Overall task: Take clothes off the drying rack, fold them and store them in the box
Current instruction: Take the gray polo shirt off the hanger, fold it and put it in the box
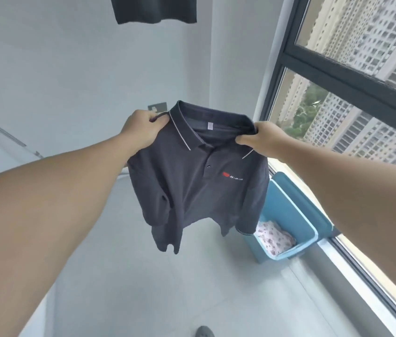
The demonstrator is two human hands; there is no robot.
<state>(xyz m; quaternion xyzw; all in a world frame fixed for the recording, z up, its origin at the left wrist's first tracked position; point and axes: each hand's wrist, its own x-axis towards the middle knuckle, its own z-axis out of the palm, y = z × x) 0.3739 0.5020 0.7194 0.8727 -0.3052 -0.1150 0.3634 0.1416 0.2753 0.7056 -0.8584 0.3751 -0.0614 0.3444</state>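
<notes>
Two hands: both up front at arm's length, holding one garment between them.
Shirt: dark grey short-sleeved polo shirt (192, 186) with white-edged collar, buttoned placket and small red-and-white chest logo; hangs in the air by its shoulders, front facing the camera, hem loose and uneven, clear of the floor.
Left hand: left hand (143, 128) pinches the shoulder just beside the collar's left end, fingers curled over fabric; shirt hangs below and to the right of it.
Right hand: right hand (262, 139) grips the other shoulder at the collar's right end, thumb on the near side; shirt hangs below and to the left of it.
Box: light blue plastic storage box (296, 215) on the floor by the window, lower right of the shirt, partly hidden behind its sleeve.
In box: white floral-print cloth (273, 237) lying inside.
Overhead: dark hanging garment (154, 9) at top edge, well apart from the polo.
Window: dark-framed window (338, 66) on right, apartment blocks outside.
Floor: pale grey floor (167, 288).
</notes>
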